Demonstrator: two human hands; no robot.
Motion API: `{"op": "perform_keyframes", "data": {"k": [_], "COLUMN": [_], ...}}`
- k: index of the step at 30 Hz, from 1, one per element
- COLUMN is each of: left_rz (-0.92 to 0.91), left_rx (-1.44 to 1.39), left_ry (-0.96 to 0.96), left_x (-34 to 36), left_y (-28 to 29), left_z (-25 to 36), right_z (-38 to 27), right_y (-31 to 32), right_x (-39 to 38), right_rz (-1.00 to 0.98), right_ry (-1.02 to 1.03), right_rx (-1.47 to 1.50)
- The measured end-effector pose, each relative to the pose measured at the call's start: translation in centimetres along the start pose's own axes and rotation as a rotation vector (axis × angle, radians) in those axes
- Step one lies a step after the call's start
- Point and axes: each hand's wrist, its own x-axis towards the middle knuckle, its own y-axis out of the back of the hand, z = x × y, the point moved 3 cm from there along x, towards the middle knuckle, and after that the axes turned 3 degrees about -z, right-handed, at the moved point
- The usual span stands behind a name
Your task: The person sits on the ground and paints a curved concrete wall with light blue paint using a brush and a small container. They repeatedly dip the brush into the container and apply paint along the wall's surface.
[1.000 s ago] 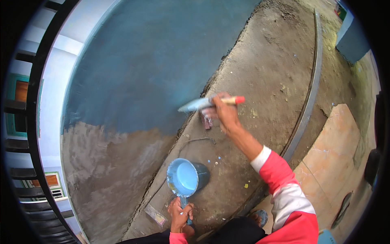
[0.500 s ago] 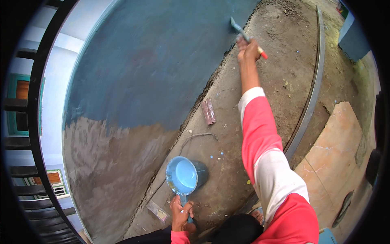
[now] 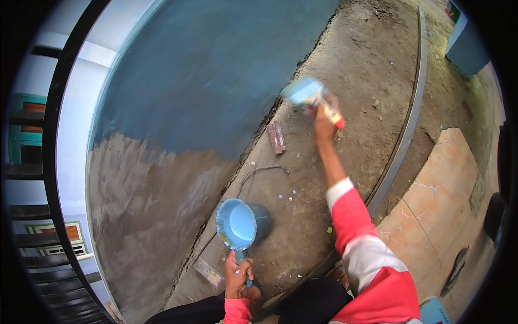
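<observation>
Blurred brush (image 3: 307, 91) swung nearer, seemingly off the wall (image 3: 199, 81)
Right fingers (image 3: 332, 101) grip it, left fingers (image 3: 247, 268) the dipper (image 3: 263, 222); near wall remains uncoated.

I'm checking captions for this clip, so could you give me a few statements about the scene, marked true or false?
1. The right hand holds a paintbrush. True.
2. The left hand grips the dipper by its rim. False: it holds the dipper's handle.
3. Light blue paint is in the dipper. True.
4. The wall is blue all over. False: the stretch nearer the person is grey-brown.
5. A black railing runs along the picture's left side. True.
6. The paintbrush's handle has a green end. False: the end is red.
</observation>
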Motion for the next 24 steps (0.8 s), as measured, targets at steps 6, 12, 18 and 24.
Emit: {"op": "perform_keyframes", "data": {"k": [6,12,18,24], "left_rz": [-0.011,0.019,0.005,-0.037], "left_rx": [0.019,0.021,-0.039,-0.054], "left_ry": [-0.046,-0.032,-0.014,-0.042], "left_x": [-0.2,-0.8,-0.7,-0.7], "left_y": [-0.1,1.0,0.7,0.9], "left_z": [-0.3,-0.7,-0.1,-0.8], "right_z": [-0.8,3.9,3.4,1.1], "right_y": [-1.4,-1.5,-1.3,-2.2], "right_x": [6.9,-10.0,0.7,9.5], "right_rz": [0.037,-0.436,-0.230,0.164], "right_ry": [0.286,-0.179,-0.086,0.285], "right_rx": [-0.324,-0.327,-0.502,-0.418]}}
